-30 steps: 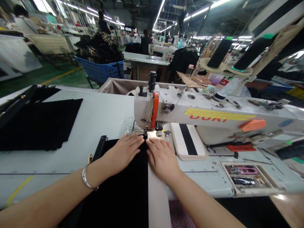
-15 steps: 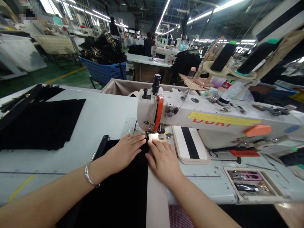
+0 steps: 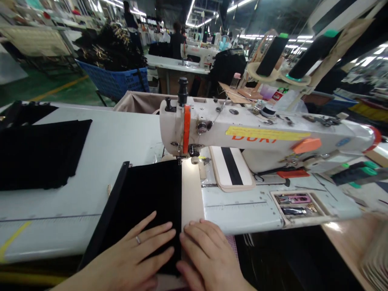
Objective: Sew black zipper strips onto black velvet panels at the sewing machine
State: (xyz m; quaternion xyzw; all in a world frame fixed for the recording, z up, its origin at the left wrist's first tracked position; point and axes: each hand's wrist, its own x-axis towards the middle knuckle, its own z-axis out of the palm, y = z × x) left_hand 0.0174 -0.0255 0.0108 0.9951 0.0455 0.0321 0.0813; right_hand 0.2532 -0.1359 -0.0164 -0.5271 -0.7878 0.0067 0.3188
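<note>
A black fabric panel [image 3: 148,190] lies on the sewing table, its top edge under the presser foot [image 3: 179,160] of the sewing machine [image 3: 209,117]. Along its right side runs a pale beige strip [image 3: 192,198]. My left hand [image 3: 142,252] rests on the panel's lower part, palm down with fingers spread; a ring is on one finger. Beside it, my right hand [image 3: 210,256] lies over the beige strip, fingers close together and slightly bent, thumb apart near the seam. Both hands press on the cloth from above.
A stack of black pieces [image 3: 42,153] lies on the left. Right of the needle are white panels with a black stripe [image 3: 232,167] and a small tool tray [image 3: 300,206]. Thread cones [image 3: 273,54] stand behind the machine. A blue basket [image 3: 112,81] stands beyond the table.
Both hands have moved from beside the presser foot down to the near end of the fabric. The camera view has shifted, so the machine appears further left and higher.
</note>
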